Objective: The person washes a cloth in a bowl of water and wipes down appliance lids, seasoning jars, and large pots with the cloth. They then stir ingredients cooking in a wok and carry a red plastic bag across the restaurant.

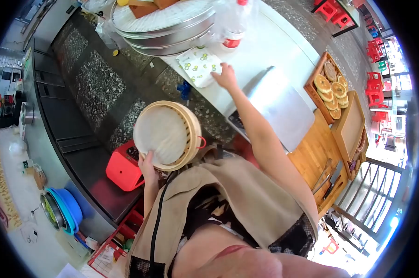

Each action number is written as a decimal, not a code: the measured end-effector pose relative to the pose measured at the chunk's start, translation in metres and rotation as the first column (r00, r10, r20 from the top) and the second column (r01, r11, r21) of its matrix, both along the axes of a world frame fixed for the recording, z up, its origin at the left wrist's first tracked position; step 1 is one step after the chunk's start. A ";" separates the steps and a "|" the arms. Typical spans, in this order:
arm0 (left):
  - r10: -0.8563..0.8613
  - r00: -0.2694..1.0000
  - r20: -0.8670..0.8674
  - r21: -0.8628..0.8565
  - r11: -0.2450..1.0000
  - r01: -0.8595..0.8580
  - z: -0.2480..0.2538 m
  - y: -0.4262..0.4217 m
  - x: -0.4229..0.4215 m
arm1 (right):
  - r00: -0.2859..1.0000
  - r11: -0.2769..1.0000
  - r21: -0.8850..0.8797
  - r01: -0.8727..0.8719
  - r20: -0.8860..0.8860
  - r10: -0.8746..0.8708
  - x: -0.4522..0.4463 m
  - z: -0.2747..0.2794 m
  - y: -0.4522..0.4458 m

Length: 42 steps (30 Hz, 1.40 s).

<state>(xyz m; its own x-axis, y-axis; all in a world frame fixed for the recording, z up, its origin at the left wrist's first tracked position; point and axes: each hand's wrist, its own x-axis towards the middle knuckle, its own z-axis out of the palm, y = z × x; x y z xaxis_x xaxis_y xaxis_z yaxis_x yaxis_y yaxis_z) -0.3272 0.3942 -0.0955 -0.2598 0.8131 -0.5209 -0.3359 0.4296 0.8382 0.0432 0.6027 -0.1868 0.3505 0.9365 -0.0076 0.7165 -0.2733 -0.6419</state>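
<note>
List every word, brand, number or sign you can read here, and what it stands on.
No text can be read.
Red-and-white bottle label: too blurred to read.
Green-printed paper at the right hand: a pattern shows; any lettering is too small to read.

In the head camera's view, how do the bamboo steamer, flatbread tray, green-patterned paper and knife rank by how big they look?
Largest to smallest:
bamboo steamer
flatbread tray
green-patterned paper
knife
These are apparent sizes only; nearness to the camera may enlarge the bamboo steamer.
</note>
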 end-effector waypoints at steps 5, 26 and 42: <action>0.120 0.992 -0.026 -0.001 0.993 -0.120 0.010 0.049 -0.069 | 0.979 0.983 -0.158 0.092 0.192 -0.061 -0.007 -0.017 0.078; -0.003 0.989 -0.150 0.067 0.998 0.014 -0.011 0.197 -0.163 | 0.998 0.814 -0.577 -0.062 -0.047 0.042 0.050 0.050 0.056; 0.100 0.994 -0.049 -0.023 0.995 -0.101 0.001 0.200 -0.119 | 0.423 0.772 -0.242 -0.587 0.722 0.548 -0.054 0.038 0.134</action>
